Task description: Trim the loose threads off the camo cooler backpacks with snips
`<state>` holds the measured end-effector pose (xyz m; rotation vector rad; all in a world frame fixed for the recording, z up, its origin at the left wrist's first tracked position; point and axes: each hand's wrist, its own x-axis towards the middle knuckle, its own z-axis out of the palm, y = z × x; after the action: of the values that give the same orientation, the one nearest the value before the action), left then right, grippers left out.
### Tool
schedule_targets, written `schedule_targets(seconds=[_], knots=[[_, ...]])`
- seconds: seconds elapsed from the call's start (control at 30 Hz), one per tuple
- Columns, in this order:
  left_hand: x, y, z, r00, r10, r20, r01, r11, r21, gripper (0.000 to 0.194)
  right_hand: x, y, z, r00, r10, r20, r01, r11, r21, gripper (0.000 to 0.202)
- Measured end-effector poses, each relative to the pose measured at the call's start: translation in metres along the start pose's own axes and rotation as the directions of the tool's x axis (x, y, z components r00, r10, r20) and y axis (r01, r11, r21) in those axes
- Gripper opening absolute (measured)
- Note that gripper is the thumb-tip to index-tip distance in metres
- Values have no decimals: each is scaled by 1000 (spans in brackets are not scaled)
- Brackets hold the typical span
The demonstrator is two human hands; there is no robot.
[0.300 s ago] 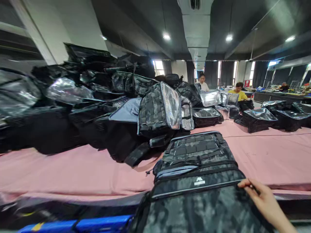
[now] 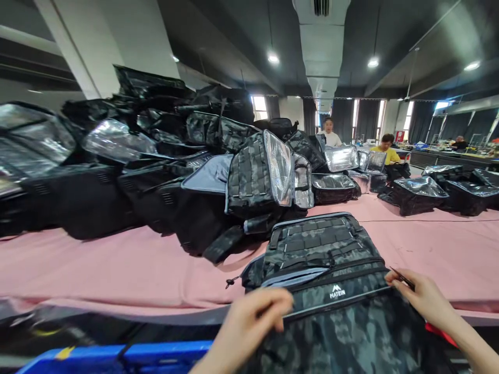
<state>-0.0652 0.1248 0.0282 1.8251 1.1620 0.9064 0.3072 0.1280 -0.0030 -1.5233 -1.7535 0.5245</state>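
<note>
A dark camouflage backpack (image 2: pixel 339 332) with a white MATEIN logo lies in front of me. Its upper part rests on the pink-covered table (image 2: pixel 128 270). My right hand (image 2: pixel 421 293) is closed at the right end of the grey trim strip, fingertips against the bag. Between its fingers is a thin dark pointed tool (image 2: pixel 403 279), its kind unclear. Over the left end of the same strip is my left hand (image 2: pixel 249 322), half curled and slightly blurred. Thumb and forefinger look apart there, and I see nothing held. A black drawcord toggle (image 2: pixel 231 282) sticks out at the bag's left.
Black and camouflage bags with silver linings (image 2: pixel 120 140) are heaped along the left and back. More silver-lined bags (image 2: pixel 419 192) stand at right. A blue crate (image 2: pixel 167 356) is below the table edge at left. Two people (image 2: pixel 387 150) are near the far tables.
My left hand has come into view from below onto the bag's left side. My right hand stays at the strip's right end, and the pointed tool now shows clearly.
</note>
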Motion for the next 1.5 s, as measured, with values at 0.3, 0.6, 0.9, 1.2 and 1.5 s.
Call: schedule_targets(seconds=[0.3, 0.6, 0.9, 1.2, 1.5], knots=[[129, -82, -59, 913, 230, -338, -41, 873, 486, 20, 49, -101, 60, 974, -131, 185, 112, 988, 110, 19], [133, -84, -52, 881, 150, -449, 9, 943, 333, 12, 136, -154, 128, 983, -14, 182, -3, 996, 94, 13], [122, -90, -20, 708, -128, -694, -37, 975, -217, 26, 131, -150, 201, 993, 43, 108, -73, 953, 292, 28], [105, -67, -16, 647, -539, -540, -136, 615, -777, 12, 112, -134, 205, 994, 47, 96, -89, 862, 500, 20], [82, -48, -8, 666, -581, -468, -199, 467, -862, 14, 94, -135, 202, 999, 33, -37, -9, 851, 525, 24]])
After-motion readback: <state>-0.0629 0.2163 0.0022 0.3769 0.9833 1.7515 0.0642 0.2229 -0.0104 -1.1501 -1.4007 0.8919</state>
